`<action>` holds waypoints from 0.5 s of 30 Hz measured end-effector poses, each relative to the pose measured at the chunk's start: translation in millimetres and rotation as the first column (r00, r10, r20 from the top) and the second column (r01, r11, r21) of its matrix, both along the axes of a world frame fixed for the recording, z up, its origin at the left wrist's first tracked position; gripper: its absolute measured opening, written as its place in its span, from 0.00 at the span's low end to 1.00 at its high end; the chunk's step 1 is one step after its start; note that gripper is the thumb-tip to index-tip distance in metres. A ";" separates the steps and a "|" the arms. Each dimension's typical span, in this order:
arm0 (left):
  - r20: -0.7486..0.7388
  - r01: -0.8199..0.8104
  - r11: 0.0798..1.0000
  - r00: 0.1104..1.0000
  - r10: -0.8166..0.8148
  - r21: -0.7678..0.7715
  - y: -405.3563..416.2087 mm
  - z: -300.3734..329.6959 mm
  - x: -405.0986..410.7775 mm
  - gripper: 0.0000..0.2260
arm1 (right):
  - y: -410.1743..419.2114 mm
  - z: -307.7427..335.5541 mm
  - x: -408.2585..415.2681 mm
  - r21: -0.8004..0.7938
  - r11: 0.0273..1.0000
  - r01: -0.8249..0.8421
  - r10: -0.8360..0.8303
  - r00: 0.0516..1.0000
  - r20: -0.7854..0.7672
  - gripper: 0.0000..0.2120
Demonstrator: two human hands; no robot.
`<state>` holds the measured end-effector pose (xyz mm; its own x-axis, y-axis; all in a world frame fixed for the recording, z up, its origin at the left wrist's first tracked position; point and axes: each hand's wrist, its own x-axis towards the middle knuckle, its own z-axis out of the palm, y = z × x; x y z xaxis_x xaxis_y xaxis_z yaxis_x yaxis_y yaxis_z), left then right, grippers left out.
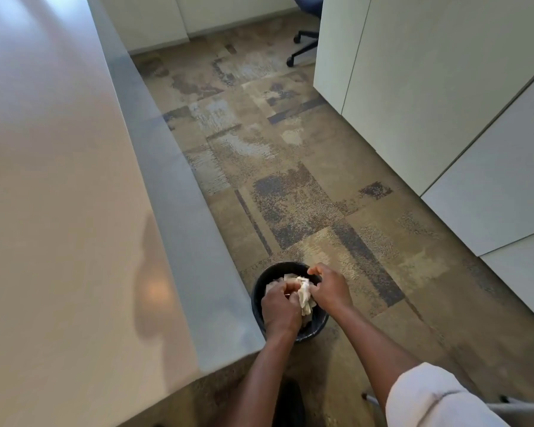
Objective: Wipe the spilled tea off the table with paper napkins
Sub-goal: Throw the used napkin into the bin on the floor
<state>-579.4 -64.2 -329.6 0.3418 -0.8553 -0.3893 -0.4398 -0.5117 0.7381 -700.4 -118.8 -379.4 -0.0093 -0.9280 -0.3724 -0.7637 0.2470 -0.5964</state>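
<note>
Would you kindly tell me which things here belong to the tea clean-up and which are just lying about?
Part of the job:
crumpled napkins, gripped by left hand and right hand
black bin beneath them
table

Just about:
office chair
white cabinets
patterned carpet

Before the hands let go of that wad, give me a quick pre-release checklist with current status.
1. Crumpled napkins above the black bin opening: ok.
2. Left hand gripping the wad: ok.
3. Right hand gripping the wad: ok.
4. Bin upright on the carpet: ok.
5. Room left in the bin: cannot tell, hands hide the inside.
6. Table wiped dry: cannot tell, glare and a shadow on the surface.
</note>
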 end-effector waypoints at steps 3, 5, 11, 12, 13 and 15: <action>0.019 -0.018 0.999 1.000 0.018 0.029 10.1 -12.3 4.1 0.09 | 1.8 -9.5 -4.7 0.017 1.000 0.010 -0.011 1.000 0.001 0.11; 0.028 -0.022 0.998 0.999 0.020 0.061 16.3 -18.0 6.1 0.09 | 3.4 -10.4 -8.1 0.012 1.000 0.018 -0.017 1.000 -0.003 0.09; 0.044 -0.009 0.999 0.999 0.007 0.040 17.6 -7.2 3.3 0.08 | 4.3 8.1 -11.2 -0.019 0.999 0.042 -0.041 0.999 0.021 0.08; 0.043 -0.007 1.000 0.999 0.006 0.020 15.6 -1.7 1.1 0.08 | 3.7 14.0 -10.6 -0.032 0.999 0.040 -0.039 0.999 0.027 0.07; 0.039 -0.001 1.000 0.999 0.002 -0.003 13.1 4.7 -1.9 0.09 | 2.8 20.9 -9.9 -0.043 0.998 0.037 -0.036 0.999 0.033 0.07; 0.039 0.013 0.999 0.999 -0.011 -0.053 6.5 21.0 -8.1 0.10 | -0.1 37.7 -8.9 -0.071 0.997 0.030 -0.027 0.999 0.045 0.06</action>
<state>-587.5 -57.7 -308.6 0.3448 -0.8786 -0.3303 -0.4744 -0.4667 0.7464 -709.3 -118.9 -341.7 -0.0214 -0.9519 -0.3058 -0.7297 0.2239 -0.6460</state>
